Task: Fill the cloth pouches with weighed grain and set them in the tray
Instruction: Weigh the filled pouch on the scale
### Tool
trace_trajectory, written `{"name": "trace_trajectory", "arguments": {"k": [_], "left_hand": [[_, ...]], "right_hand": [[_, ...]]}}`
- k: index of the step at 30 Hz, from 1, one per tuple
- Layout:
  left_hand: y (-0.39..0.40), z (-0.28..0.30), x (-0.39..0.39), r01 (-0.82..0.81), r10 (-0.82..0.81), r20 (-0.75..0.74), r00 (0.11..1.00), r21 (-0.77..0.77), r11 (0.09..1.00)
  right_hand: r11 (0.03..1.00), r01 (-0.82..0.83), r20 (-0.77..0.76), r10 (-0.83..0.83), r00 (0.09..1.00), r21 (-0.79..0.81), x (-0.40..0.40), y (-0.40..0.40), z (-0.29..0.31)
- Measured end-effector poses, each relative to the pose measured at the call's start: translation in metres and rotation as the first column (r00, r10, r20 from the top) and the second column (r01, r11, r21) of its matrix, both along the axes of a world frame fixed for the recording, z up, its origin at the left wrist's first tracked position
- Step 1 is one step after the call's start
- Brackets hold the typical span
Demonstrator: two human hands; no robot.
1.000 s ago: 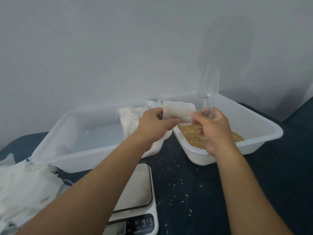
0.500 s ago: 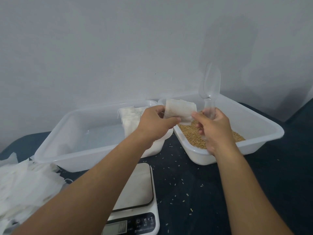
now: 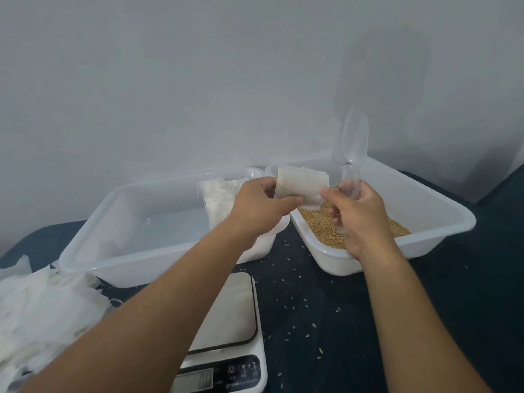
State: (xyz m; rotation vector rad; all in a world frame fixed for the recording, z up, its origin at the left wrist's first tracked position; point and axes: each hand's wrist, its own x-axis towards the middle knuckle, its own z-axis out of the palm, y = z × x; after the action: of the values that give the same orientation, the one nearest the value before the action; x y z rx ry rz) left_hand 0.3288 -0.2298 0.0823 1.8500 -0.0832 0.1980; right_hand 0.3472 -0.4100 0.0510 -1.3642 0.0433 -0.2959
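a plain pale wall backs a dark blue tabletop [image 3: 354,321] strewn with stray grains. both hands meet above the gap between two white plastic tubs: the left hand [image 3: 259,207] pinches the left edge of a small cloth pouch [image 3: 300,187] between thumb and curled fingers, while the right hand [image 3: 360,214] nips the pouch's right edge with thumb and forefinger and, with the remaining fingers wrapped, holds the handle of a clear plastic scoop [image 3: 351,143] whose bowl stands upright above the fist. the pouch hangs with its long axis running left to right between the two hands, over the near left corner of the grain tub [image 3: 442,234], so the grain [image 3: 320,225] lies just below and right of it, nearer the right hand. the tray [image 3: 93,259] to the left holds a few filled pouches [image 3: 218,199] at its right end. a kitchen scale [image 3: 226,336] sits near, and a heap of empty pouches [image 3: 37,307] lies at far left. the next move looks like opening the mouth.
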Motion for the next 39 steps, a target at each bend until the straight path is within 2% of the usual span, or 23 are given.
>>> {"name": "trace_trajectory", "arguments": {"k": [8, 14, 18, 23, 26, 29, 32, 36, 39], "left_hand": [[-0.002, -0.001, -0.001, 0.001, -0.001, -0.003, 1.000, -0.026, 1.000], [-0.002, -0.015, -0.010, 0.045, -0.050, -0.028, 0.998, -0.148, 0.988], [0.000, -0.030, -0.025, 0.084, -0.099, -0.067, 0.993, -0.201, 0.976], [0.011, -0.047, -0.045, 0.113, -0.143, -0.103, 0.984, -0.257, 0.960], [0.021, -0.051, -0.058, 0.096, -0.113, -0.093, 0.989, -0.168, 0.981], [0.032, -0.055, -0.070, 0.031, -0.033, -0.056, 0.998, -0.044, 0.999], [0.044, -0.058, -0.082, 0.021, -0.022, -0.053, 0.998, -0.017, 1.000], [0.061, -0.061, -0.096, 0.034, -0.035, -0.009, 0.999, -0.093, 0.995], [0.073, -0.064, -0.105, 0.004, -0.001, 0.018, 1.000, -0.184, 0.983]], "right_hand": [[1.000, 0.010, -0.008, -0.010, 1.000, -0.001, -0.001, 0.000, 0.001], [0.999, 0.013, 0.081, -0.009, 0.997, -0.040, -0.008, 0.002, 0.002], [0.988, 0.017, 0.213, 0.016, 0.977, -0.152, -0.017, 0.006, 0.008], [0.914, 0.056, 0.374, 0.108, 0.921, -0.403, -0.035, 0.016, 0.017], [0.862, -0.003, 0.415, 0.247, 0.875, -0.507, -0.049, 0.024, 0.022], [0.752, 0.043, 0.428, 0.327, 0.843, -0.658, -0.062, 0.035, 0.025], [0.690, 0.027, 0.430, 0.420, 0.800, -0.723, -0.075, 0.048, 0.025], [0.722, 0.054, 0.516, 0.438, 0.736, -0.690, -0.087, 0.068, 0.023], [0.779, 0.001, 0.446, 0.358, 0.820, -0.627, -0.083, 0.074, 0.017]]}}
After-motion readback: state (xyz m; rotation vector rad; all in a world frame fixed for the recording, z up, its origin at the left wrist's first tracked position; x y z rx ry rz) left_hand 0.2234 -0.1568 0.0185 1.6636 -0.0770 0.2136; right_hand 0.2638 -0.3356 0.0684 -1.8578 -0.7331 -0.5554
